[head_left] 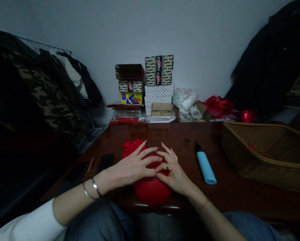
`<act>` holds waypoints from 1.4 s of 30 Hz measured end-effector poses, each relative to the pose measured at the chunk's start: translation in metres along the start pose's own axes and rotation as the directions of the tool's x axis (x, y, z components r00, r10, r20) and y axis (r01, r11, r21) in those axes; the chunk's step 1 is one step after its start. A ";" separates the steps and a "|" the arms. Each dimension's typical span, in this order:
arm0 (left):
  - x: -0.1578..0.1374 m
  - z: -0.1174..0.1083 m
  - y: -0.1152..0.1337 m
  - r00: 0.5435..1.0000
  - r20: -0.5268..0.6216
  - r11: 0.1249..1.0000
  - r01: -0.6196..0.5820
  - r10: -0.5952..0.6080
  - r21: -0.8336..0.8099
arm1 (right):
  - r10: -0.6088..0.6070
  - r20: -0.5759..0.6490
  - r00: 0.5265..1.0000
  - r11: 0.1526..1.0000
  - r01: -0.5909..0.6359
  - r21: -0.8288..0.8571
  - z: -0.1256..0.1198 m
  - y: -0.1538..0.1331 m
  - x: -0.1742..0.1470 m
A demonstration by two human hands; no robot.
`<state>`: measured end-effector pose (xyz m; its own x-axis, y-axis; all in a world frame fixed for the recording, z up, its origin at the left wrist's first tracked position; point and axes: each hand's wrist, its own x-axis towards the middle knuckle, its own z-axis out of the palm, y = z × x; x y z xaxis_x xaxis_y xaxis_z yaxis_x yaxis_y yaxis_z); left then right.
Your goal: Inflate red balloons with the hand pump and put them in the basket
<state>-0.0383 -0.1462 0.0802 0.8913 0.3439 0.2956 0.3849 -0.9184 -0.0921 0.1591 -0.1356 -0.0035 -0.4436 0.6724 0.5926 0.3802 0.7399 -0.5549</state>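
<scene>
The red balloon [153, 192] lies beneath our left hand [132, 166] and right hand [174, 172] alike, fingers half-curled; what they pinch, we cannot tell.

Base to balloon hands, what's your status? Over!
Left grip and right grip together on red balloon. Balloon round, at table's near edge. Red bunch just beyond left grip; blue pump off right, touching neither.

1 red balloon [152, 192], inflated, rounded; at near edge of brown table [162, 131], partly hidden.

L/R fingers [152, 159] on red balloon [152, 192]
</scene>
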 end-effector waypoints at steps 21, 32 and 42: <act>0.000 0.011 -0.009 0.994 -0.108 0.998 -0.001 -0.006 -0.061 | 0.036 0.074 0.997 0.998 -0.040 0.044 0.002 -0.005 0.001; 0.008 0.004 -0.005 0.995 -0.077 0.998 -0.069 0.069 0.002 | 0.067 0.057 0.996 0.998 -0.067 0.001 0.006 -0.006 0.000; 0.002 0.003 -0.001 0.999 -0.028 0.999 -0.039 0.040 0.033 | 0.070 0.061 0.996 0.995 -0.075 0.073 0.002 -0.006 0.003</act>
<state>-0.0359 -0.1438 0.0778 0.8989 0.3011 0.3183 0.3573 -0.9242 -0.1349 0.1538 -0.1378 0.0006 -0.4645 0.7203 0.5152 0.3519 0.6840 -0.6390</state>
